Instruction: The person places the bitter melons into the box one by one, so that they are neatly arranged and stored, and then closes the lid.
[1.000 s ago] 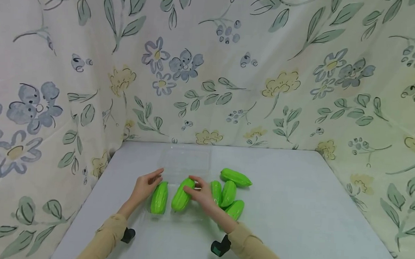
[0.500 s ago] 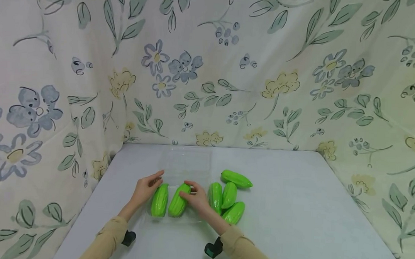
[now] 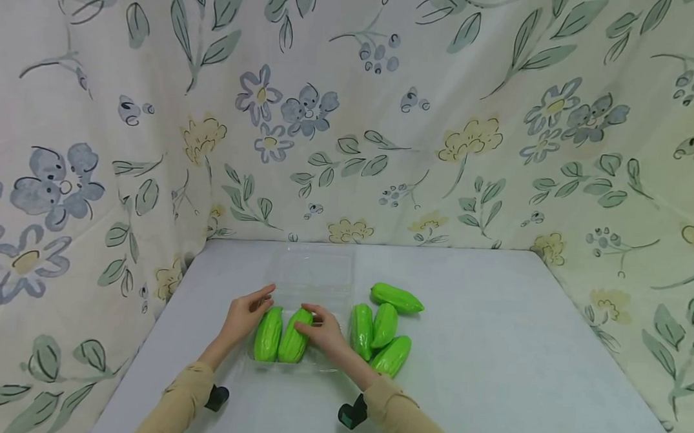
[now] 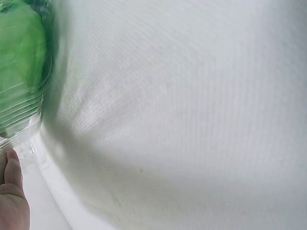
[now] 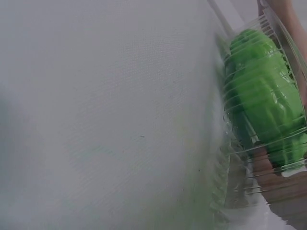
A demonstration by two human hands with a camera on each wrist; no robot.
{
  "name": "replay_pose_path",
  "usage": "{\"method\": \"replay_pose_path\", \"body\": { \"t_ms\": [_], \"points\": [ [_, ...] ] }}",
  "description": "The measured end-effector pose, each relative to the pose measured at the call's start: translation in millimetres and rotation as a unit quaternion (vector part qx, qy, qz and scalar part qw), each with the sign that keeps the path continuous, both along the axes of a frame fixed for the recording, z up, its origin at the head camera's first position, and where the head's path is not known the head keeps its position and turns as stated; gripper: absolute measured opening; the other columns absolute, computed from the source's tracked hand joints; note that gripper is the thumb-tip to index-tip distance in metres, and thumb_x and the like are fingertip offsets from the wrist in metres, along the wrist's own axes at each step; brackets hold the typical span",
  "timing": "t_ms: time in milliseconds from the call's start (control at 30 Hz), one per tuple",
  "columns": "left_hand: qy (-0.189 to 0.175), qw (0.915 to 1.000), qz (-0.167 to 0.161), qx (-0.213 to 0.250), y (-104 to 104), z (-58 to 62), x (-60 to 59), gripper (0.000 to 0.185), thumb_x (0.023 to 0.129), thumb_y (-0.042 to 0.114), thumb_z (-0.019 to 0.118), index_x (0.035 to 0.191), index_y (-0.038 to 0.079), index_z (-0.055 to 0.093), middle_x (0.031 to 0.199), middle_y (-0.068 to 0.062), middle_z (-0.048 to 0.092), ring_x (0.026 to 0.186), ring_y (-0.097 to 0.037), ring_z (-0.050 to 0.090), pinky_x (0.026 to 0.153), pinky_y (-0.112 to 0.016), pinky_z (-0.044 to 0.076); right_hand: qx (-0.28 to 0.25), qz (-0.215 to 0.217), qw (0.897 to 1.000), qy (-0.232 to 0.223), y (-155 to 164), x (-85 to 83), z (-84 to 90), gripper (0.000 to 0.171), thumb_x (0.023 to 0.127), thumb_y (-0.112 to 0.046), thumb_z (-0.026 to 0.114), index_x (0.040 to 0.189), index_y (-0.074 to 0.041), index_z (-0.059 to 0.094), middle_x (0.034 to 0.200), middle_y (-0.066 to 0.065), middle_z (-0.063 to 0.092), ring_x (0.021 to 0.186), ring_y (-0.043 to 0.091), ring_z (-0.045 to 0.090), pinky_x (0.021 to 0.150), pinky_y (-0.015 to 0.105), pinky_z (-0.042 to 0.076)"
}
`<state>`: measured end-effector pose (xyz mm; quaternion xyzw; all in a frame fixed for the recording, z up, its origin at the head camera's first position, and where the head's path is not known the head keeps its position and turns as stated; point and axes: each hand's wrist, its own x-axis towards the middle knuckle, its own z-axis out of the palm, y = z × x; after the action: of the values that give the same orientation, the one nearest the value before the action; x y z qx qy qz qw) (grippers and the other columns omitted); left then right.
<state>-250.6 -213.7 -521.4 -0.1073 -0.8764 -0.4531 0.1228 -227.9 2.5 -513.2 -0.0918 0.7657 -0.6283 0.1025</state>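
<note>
A green gourd (image 3: 294, 336) lies in a clear tray (image 3: 323, 365) on the desk (image 3: 492, 352), pinched by the right hand (image 3: 324, 332). The left hand (image 3: 242, 316), fingers relaxed, touches a second gourd (image 3: 268, 335) beside it. Four gourds (image 3: 381, 328) lie right of the tray.

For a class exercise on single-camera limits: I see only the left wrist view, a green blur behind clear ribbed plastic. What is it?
Observer: A gourd lying in a clear tray. The head view shows a second gourd beside it in the tray.
Operator: Is anything holding that second one?
Observer: Yes, the right hand grips it from above, fingers curled over its far end.
Operator: Are there more outside the tray?
Observer: Four loose gourds lie clustered on the table, just right of the tray.
</note>
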Motion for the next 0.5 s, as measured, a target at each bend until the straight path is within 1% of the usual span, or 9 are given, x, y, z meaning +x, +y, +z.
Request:
{"method": "replay_pose_path", "body": {
  "t_ms": [33,167,233,333,400,467,500],
  "points": [
    [0.000,1.0000,0.001,0.000,0.1,-0.5,-0.1,0.038,0.092,0.014,0.062,0.129,0.008,0.059,0.123,-0.013,0.064,0.102,-0.024,0.065,0.080,-0.019,0.051,0.003,0.003,1.000,0.002,-0.9,-3.1,-5.6,0.049,0.086,-0.019,0.070,0.131,-0.005,0.056,0.124,0.020,0.058,0.103,0.031,0.059,0.077,0.036,0.053],
    [0.001,1.0000,-0.001,0.006,0.1,-2.9,-1.0,0.038,0.092,0.014,0.062,0.130,0.007,0.059,0.122,-0.014,0.065,0.101,-0.025,0.065,0.080,-0.018,0.050,0.018,0.012,1.000,0.014,-3.8,-3.4,-5.9,0.050,0.086,-0.020,0.070,0.132,-0.005,0.055,0.124,0.020,0.058,0.102,0.031,0.060,0.076,0.035,0.054],
    [0.002,1.0000,-0.001,0.006,0.0,-4.4,-1.6,0.038,0.092,0.014,0.062,0.130,0.008,0.059,0.122,-0.013,0.065,0.103,-0.025,0.065,0.080,-0.017,0.050,0.023,0.013,1.000,0.017,-5.1,-3.1,-6.0,0.051,0.087,-0.021,0.070,0.132,-0.005,0.054,0.124,0.021,0.058,0.102,0.031,0.061,0.076,0.035,0.055],
    [0.002,1.0000,0.000,0.003,0.0,-5.8,-2.2,0.038,0.093,0.015,0.062,0.130,0.008,0.059,0.122,-0.013,0.065,0.101,-0.023,0.066,0.078,-0.017,0.050,0.026,0.010,0.999,0.024,-7.0,-2.5,-6.3,0.051,0.087,-0.021,0.070,0.132,-0.004,0.054,0.123,0.021,0.058,0.101,0.032,0.062,0.076,0.036,0.055],
    [0.003,1.0000,0.002,0.002,0.1,-5.8,-2.2,0.038,0.092,0.015,0.062,0.129,0.008,0.059,0.119,-0.014,0.066,0.095,-0.018,0.065,0.075,-0.016,0.049,0.027,0.009,0.999,0.033,-8.3,-2.2,-5.8,0.051,0.087,-0.020,0.070,0.132,-0.003,0.054,0.123,0.022,0.059,0.101,0.033,0.062,0.076,0.036,0.056],
    [0.004,1.0000,0.003,0.004,0.2,-4.6,-2.1,0.037,0.092,0.015,0.062,0.129,0.008,0.060,0.118,-0.014,0.067,0.087,-0.014,0.062,0.072,-0.017,0.048,0.034,0.009,0.998,0.045,-9.6,-2.0,-5.5,0.050,0.087,-0.020,0.069,0.131,-0.002,0.055,0.124,0.021,0.059,0.101,0.034,0.063,0.077,0.036,0.056],
    [0.005,1.0000,0.005,0.003,0.3,-4.1,-2.2,0.037,0.092,0.015,0.062,0.129,0.009,0.060,0.118,-0.014,0.067,0.086,-0.012,0.060,0.072,-0.017,0.048,0.037,0.010,0.998,0.053,-10.1,-2.0,-5.4,0.049,0.087,-0.020,0.069,0.130,-0.002,0.055,0.124,0.020,0.060,0.101,0.034,0.063,0.077,0.036,0.056]
  ]
}}
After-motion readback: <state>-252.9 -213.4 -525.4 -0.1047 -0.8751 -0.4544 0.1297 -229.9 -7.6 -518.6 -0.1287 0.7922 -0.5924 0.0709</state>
